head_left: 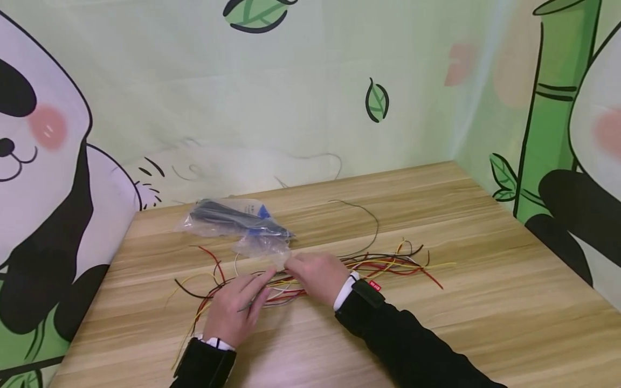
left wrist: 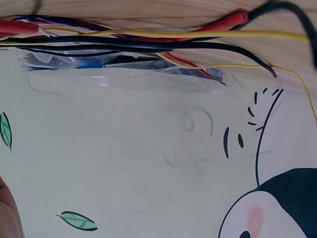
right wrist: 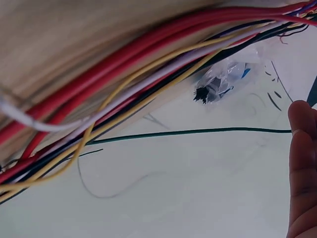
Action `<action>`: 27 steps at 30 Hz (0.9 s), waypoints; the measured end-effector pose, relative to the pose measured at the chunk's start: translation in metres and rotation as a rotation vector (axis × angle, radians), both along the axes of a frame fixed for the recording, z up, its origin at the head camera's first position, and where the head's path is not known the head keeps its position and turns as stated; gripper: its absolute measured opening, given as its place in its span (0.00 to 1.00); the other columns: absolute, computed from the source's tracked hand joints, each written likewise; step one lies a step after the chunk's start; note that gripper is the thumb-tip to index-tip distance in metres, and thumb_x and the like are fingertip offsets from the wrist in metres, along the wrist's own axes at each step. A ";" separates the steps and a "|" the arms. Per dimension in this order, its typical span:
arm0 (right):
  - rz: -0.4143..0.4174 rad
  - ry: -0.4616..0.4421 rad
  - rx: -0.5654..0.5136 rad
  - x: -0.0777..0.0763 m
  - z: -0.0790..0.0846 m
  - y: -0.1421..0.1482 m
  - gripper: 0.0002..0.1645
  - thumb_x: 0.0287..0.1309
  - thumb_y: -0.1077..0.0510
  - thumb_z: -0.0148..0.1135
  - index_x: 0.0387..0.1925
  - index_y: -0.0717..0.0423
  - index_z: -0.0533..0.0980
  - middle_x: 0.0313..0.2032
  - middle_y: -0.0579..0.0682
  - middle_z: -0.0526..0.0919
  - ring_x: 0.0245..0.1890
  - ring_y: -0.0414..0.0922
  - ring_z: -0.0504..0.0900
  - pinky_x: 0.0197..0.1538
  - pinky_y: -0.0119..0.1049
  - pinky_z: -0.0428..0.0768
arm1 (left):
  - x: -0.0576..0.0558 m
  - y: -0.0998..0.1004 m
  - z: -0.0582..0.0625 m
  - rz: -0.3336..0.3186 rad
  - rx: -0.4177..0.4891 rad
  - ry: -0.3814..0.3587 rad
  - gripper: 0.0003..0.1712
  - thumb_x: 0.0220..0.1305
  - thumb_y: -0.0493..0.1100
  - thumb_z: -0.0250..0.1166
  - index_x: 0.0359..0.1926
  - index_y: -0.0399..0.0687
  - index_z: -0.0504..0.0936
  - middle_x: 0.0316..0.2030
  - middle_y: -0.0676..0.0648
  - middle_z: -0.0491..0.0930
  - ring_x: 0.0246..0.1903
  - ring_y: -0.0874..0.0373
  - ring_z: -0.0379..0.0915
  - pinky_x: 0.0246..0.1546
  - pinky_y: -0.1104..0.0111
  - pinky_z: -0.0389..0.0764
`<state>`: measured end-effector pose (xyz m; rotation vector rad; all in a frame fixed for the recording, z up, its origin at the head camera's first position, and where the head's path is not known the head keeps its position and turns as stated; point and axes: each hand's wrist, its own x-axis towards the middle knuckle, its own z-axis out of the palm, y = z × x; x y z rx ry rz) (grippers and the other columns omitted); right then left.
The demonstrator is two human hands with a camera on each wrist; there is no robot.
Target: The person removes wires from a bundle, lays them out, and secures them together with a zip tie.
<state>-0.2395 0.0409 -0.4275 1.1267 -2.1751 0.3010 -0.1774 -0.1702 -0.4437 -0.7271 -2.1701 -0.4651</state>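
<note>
Loose wires [head_left: 388,264] in red, black, yellow and white lie in a long bundle across the table, passing between and under both hands. My left hand [head_left: 233,310] is at the left part of the bundle, with a thin dark wire pinched between thumb and forefinger. Its grip is outside the left wrist view, where only a sliver of a hand shows. To the right, my right hand [head_left: 317,276] bends over the bundle near the bag's end. In the right wrist view, its fingertips pinch a dark green wire [right wrist: 198,132] stretched beside the bundle.
A clear plastic bag [head_left: 233,221] holding dark strands and a blue piece lies behind the bundle. One thin wire [head_left: 375,221] curves away over the wooden table [head_left: 436,334]. Behind it hangs a printed panda backdrop [head_left: 301,97].
</note>
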 end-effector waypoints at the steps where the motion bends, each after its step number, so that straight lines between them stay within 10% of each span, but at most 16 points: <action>1: 0.004 0.004 0.003 0.001 0.000 -0.001 0.04 0.61 0.55 0.68 0.34 0.48 0.79 0.28 0.40 0.86 0.27 0.36 0.85 0.28 0.29 0.79 | 0.000 0.000 0.000 -0.006 0.010 0.007 0.21 0.78 0.53 0.52 0.53 0.48 0.86 0.30 0.50 0.85 0.28 0.57 0.80 0.27 0.65 0.77; 9: 0.020 -0.055 0.046 0.001 -0.003 -0.003 0.02 0.64 0.55 0.65 0.37 0.47 0.81 0.31 0.40 0.86 0.30 0.36 0.86 0.31 0.29 0.81 | 0.002 -0.003 0.003 -0.011 0.137 0.012 0.20 0.78 0.48 0.53 0.42 0.40 0.87 0.31 0.46 0.89 0.31 0.54 0.86 0.34 0.63 0.82; 27: -0.030 -0.070 -0.042 -0.018 -0.002 0.021 0.04 0.67 0.57 0.63 0.34 0.49 0.80 0.30 0.42 0.87 0.32 0.37 0.88 0.34 0.31 0.84 | 0.002 -0.004 0.012 0.195 0.569 0.072 0.14 0.71 0.29 0.56 0.25 0.37 0.78 0.16 0.46 0.78 0.16 0.65 0.71 0.20 0.80 0.71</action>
